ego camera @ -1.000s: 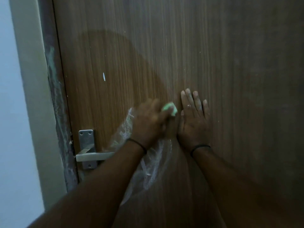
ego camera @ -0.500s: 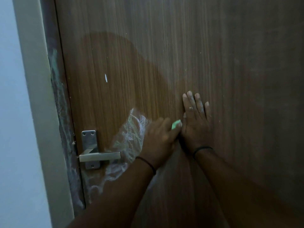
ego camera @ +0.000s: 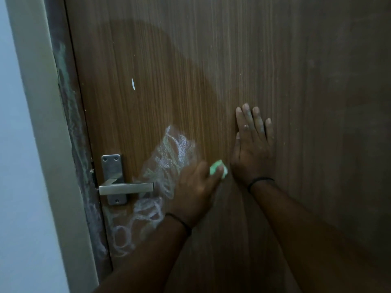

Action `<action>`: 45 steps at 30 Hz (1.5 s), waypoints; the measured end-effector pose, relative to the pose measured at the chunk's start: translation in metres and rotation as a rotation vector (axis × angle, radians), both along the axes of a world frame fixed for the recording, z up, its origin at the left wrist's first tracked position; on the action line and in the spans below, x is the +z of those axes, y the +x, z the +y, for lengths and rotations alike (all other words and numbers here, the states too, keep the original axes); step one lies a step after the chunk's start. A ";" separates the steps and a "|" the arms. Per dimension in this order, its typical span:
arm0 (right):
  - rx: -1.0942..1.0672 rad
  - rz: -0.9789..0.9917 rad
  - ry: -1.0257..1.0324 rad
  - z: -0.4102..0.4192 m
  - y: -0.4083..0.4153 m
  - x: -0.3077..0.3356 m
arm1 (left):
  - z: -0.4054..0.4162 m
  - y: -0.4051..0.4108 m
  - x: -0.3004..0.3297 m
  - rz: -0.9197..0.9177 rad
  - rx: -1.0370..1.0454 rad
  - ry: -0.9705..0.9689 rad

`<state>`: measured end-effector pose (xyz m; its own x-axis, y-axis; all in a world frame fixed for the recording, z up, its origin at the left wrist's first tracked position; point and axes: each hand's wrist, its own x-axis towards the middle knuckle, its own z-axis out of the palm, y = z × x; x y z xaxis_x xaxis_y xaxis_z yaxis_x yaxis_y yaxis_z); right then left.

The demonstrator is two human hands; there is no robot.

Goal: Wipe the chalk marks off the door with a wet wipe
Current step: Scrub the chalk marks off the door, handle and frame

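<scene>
Green wet wipe (ego camera: 218, 168) under left hand (ego camera: 195, 188) fingers (ego camera: 219, 172)
</scene>
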<state>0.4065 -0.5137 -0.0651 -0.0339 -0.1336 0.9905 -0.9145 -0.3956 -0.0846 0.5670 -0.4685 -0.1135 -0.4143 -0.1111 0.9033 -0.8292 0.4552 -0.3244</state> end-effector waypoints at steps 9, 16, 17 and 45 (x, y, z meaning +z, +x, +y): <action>-0.019 0.004 -0.028 -0.005 0.000 -0.001 | -0.006 -0.003 0.029 0.096 0.035 -0.072; -0.039 -0.013 0.014 -0.004 -0.004 -0.029 | -0.001 -0.001 -0.021 -0.104 -0.013 -0.013; -0.041 -0.012 0.028 -0.003 -0.005 -0.035 | 0.000 0.000 -0.025 -0.121 -0.011 -0.003; -0.057 0.001 0.053 0.000 -0.006 -0.047 | 0.012 0.030 -0.016 -0.059 0.086 0.046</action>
<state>0.4009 -0.5139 -0.1123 -0.0417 -0.1841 0.9820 -0.9354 -0.3382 -0.1031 0.5967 -0.4566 -0.1292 -0.4535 -0.1897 0.8708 -0.8462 0.3984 -0.3539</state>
